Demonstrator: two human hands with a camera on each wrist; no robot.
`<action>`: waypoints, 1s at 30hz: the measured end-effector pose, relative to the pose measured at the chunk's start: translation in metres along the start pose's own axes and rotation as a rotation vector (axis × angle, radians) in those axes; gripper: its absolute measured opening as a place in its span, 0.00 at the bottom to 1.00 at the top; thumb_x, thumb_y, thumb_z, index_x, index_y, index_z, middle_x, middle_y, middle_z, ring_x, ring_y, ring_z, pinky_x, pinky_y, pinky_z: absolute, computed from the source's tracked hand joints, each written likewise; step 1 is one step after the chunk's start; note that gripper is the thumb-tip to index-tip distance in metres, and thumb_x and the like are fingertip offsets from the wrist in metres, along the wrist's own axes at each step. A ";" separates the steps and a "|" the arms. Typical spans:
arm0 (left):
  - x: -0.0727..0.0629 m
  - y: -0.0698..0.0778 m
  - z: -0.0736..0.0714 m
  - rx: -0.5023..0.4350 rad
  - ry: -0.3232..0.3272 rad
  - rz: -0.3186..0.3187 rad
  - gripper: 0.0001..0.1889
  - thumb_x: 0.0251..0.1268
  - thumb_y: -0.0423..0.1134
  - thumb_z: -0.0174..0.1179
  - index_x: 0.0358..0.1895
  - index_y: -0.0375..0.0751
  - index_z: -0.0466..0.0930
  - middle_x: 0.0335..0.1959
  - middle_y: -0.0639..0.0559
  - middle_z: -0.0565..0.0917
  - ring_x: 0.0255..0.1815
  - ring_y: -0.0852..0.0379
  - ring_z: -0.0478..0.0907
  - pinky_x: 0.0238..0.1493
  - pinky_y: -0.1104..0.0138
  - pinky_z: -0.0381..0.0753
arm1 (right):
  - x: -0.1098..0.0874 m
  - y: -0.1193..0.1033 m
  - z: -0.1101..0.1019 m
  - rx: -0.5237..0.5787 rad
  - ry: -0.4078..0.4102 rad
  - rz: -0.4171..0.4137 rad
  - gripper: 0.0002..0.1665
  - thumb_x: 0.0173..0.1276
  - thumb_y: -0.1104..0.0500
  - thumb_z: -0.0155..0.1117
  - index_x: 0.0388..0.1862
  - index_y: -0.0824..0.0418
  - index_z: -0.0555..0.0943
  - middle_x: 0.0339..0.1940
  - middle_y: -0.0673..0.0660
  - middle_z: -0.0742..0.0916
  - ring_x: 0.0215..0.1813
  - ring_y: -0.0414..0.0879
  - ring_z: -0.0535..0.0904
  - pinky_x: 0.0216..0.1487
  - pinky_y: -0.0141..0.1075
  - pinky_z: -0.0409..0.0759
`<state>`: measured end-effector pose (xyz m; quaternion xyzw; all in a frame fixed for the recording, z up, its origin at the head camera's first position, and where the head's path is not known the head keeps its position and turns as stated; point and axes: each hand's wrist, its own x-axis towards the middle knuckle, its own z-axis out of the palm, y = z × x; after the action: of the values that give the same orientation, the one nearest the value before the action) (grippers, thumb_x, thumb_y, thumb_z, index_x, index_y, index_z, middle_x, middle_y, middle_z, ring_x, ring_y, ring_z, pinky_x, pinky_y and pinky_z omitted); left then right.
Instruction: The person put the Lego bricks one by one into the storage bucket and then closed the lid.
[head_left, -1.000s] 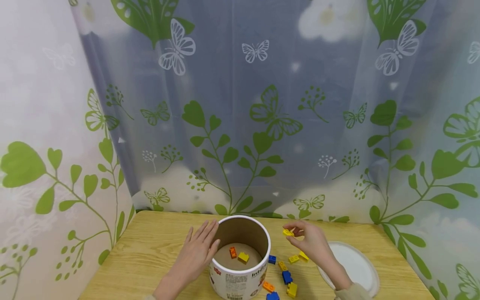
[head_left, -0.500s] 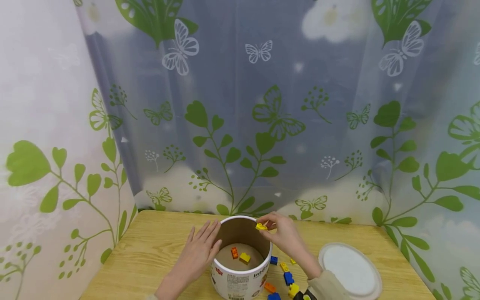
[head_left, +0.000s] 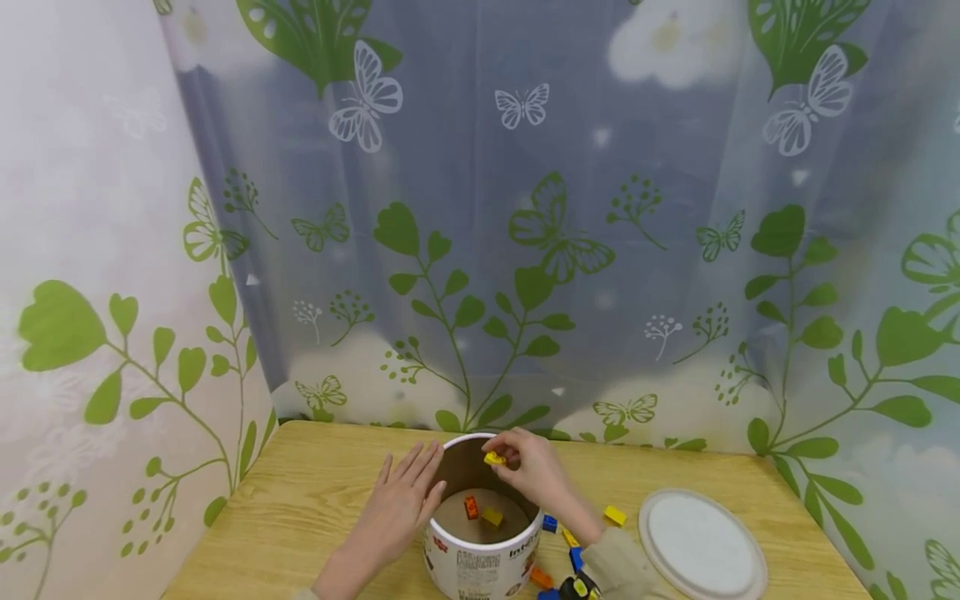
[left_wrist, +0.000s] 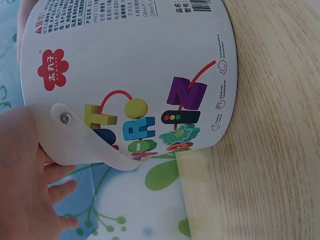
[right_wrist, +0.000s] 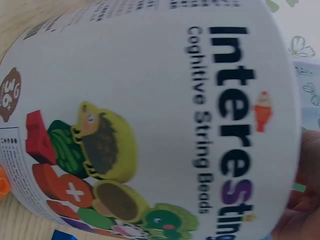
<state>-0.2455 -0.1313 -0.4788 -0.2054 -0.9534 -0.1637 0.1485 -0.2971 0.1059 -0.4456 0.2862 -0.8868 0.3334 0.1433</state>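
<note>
A white round bucket (head_left: pixel 444 554) with printed toy pictures stands on the table. My left hand (head_left: pixel 401 504) rests with straight fingers against the left side of its rim. In the left wrist view, the bucket's white strap handle (left_wrist: pixel 95 142) hangs beside that hand (left_wrist: pixel 22 175). Over the bucket's opening, my right hand (head_left: pixel 536 471) pinches a yellow building brick (head_left: pixel 493 458) between thumb and fingertips. An orange brick (head_left: pixel 471 507) and another yellow brick (head_left: pixel 492 517) lie on the bucket floor. The right wrist view mostly shows the bucket's lettered wall (right_wrist: pixel 165 100), with part of the hand behind it.
Right of the bucket lie a yellow brick (head_left: pixel 615 516), blue bricks (head_left: pixel 550 523) and an orange brick (head_left: pixel 540 577), partly hidden by the right forearm. A round white lid (head_left: pixel 705 542) lies farther right. A patterned curtain (head_left: pixel 465 250) hangs behind the table.
My right hand has carried the yellow brick leftward from above the table to over the bucket's opening. The left hand has stayed at the rim.
</note>
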 end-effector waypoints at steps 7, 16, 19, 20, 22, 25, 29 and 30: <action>0.000 0.001 0.001 -0.010 0.007 -0.002 0.29 0.83 0.51 0.44 0.78 0.40 0.63 0.78 0.46 0.66 0.79 0.43 0.59 0.76 0.37 0.53 | 0.000 0.004 0.011 -0.068 0.012 -0.052 0.12 0.57 0.71 0.77 0.39 0.61 0.88 0.34 0.54 0.84 0.32 0.45 0.82 0.33 0.30 0.83; 0.000 0.002 0.000 -0.018 0.004 -0.009 0.28 0.82 0.49 0.46 0.78 0.40 0.63 0.78 0.45 0.66 0.79 0.43 0.60 0.75 0.36 0.53 | -0.001 0.006 0.018 -0.147 0.031 -0.089 0.12 0.57 0.70 0.77 0.38 0.61 0.87 0.33 0.53 0.84 0.32 0.45 0.81 0.32 0.31 0.81; 0.000 0.002 -0.001 -0.020 0.005 -0.010 0.28 0.83 0.49 0.46 0.78 0.39 0.64 0.78 0.45 0.66 0.79 0.43 0.59 0.76 0.37 0.52 | -0.002 0.006 0.019 -0.164 0.048 -0.095 0.13 0.56 0.71 0.77 0.40 0.61 0.87 0.34 0.54 0.84 0.32 0.46 0.82 0.33 0.32 0.81; 0.000 0.002 0.000 -0.022 0.003 -0.013 0.28 0.83 0.49 0.46 0.78 0.40 0.63 0.78 0.46 0.65 0.79 0.44 0.59 0.76 0.37 0.52 | -0.002 0.006 0.019 -0.167 0.055 -0.093 0.13 0.56 0.71 0.77 0.40 0.61 0.87 0.35 0.55 0.84 0.33 0.46 0.82 0.33 0.32 0.81; 0.000 0.002 -0.001 -0.023 0.005 -0.013 0.28 0.82 0.49 0.46 0.78 0.40 0.64 0.78 0.46 0.66 0.79 0.43 0.59 0.76 0.37 0.52 | -0.002 0.006 0.019 -0.168 0.065 -0.087 0.14 0.57 0.70 0.77 0.42 0.61 0.87 0.37 0.55 0.85 0.33 0.46 0.83 0.33 0.33 0.82; 0.000 0.002 0.000 -0.027 0.006 -0.013 0.28 0.82 0.48 0.47 0.78 0.40 0.64 0.78 0.46 0.66 0.79 0.43 0.59 0.76 0.37 0.51 | -0.002 0.007 0.018 -0.128 0.081 -0.071 0.14 0.58 0.70 0.76 0.44 0.61 0.87 0.39 0.56 0.85 0.34 0.47 0.84 0.34 0.34 0.84; 0.000 0.002 0.001 -0.021 0.002 -0.015 0.28 0.82 0.49 0.47 0.78 0.40 0.63 0.78 0.47 0.65 0.79 0.44 0.59 0.76 0.37 0.51 | -0.004 0.006 0.013 0.006 0.123 -0.032 0.13 0.61 0.70 0.74 0.45 0.61 0.87 0.40 0.57 0.87 0.37 0.49 0.86 0.38 0.38 0.87; 0.000 0.001 0.001 -0.021 0.002 -0.015 0.28 0.82 0.49 0.46 0.78 0.40 0.63 0.78 0.47 0.65 0.79 0.44 0.58 0.76 0.37 0.51 | -0.004 0.005 0.012 0.042 0.136 -0.023 0.13 0.62 0.70 0.74 0.45 0.61 0.87 0.41 0.57 0.87 0.38 0.49 0.86 0.39 0.39 0.87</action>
<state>-0.2451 -0.1299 -0.4790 -0.1997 -0.9530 -0.1748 0.1461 -0.2974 0.1031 -0.4588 0.2759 -0.8646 0.3687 0.2009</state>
